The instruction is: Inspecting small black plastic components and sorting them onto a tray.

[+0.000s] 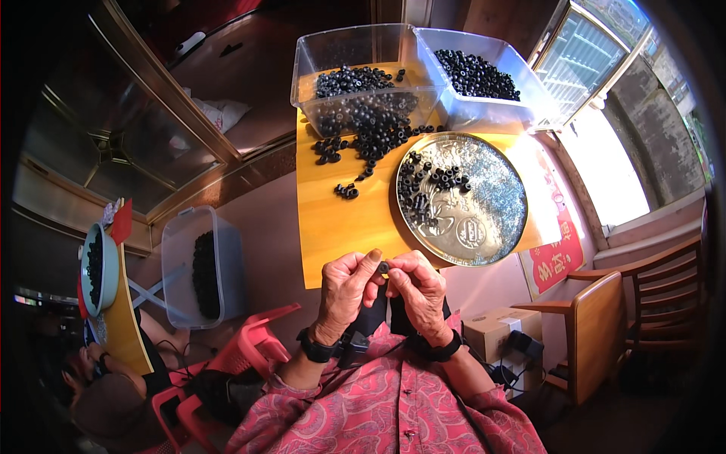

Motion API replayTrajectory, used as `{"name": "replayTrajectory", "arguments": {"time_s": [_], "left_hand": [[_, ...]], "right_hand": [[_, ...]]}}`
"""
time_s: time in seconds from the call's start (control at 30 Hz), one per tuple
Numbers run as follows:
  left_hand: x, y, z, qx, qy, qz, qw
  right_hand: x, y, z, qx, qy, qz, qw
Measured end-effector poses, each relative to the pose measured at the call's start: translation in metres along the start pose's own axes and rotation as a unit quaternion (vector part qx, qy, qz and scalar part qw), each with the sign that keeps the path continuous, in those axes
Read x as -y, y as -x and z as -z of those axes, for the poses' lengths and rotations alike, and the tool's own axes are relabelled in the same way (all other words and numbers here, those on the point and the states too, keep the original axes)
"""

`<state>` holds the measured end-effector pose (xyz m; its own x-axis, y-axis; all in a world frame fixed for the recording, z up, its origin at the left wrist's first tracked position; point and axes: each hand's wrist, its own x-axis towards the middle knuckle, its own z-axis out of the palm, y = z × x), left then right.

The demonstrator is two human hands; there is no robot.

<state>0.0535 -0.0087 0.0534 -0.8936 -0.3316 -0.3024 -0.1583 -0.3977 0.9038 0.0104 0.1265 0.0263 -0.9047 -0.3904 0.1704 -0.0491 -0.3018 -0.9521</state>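
Close in front of my body, by the near edge of the yellow table (333, 234), both hands meet around one small black ring-shaped piece (383, 268). The fingers of my left hand (349, 287) pinch it from one side. My right hand (418, 291) grips it from the other, fingertips closed together. Just beyond them lies a round gold tray (470, 261) with black ring pieces (414, 185) on its left part and many tiny shiny bits (495, 181) on its right. More black rings (382, 140) are spread loose on the table.
Two clear plastic bins (302, 60) (529, 113) with black rings stand at the table's far end. At left are a clear tub (178, 265), a light blue basin (112, 272), a red plastic chair (261, 337) and another person (113, 401). A cardboard box (488, 333) and wooden chair (597, 333) stand at right.
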Motion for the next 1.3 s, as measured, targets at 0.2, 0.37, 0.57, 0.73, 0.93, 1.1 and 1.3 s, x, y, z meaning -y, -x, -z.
{"name": "replayTrajectory", "arguments": {"time_s": [0.2, 0.37, 0.57, 0.73, 0.93, 1.1, 1.3], "left_hand": [[0.003, 0.002, 0.000, -0.001, 0.003, 0.005, 1.000], [0.003, 0.003, 0.000, 0.006, 0.000, 0.016, 1.000], [0.003, 0.001, 0.003, 0.018, 0.035, 0.046, 0.998], [0.008, 0.000, 0.007, 0.045, 0.030, 0.026, 0.998], [0.004, -0.010, 0.020, 0.045, -0.028, 0.006, 0.999], [-0.008, -0.070, 0.053, -0.067, -0.150, -0.123, 0.979], [-0.012, -0.159, 0.088, -0.221, -0.395, -0.271, 0.850]], "right_hand": [[-0.004, 0.004, -0.001, -0.006, -0.005, -0.028, 1.000], [-0.002, 0.005, -0.001, -0.013, 0.003, -0.037, 0.999], [-0.004, 0.005, 0.001, -0.013, 0.019, -0.033, 0.999], [-0.008, 0.005, 0.001, -0.017, 0.031, -0.034, 0.999], [-0.017, 0.002, 0.004, -0.017, 0.137, -0.040, 0.990], [-0.019, -0.003, 0.009, 0.006, 0.179, -0.032, 0.983], [-0.011, -0.005, 0.007, 0.037, 0.209, 0.002, 0.977]]}}
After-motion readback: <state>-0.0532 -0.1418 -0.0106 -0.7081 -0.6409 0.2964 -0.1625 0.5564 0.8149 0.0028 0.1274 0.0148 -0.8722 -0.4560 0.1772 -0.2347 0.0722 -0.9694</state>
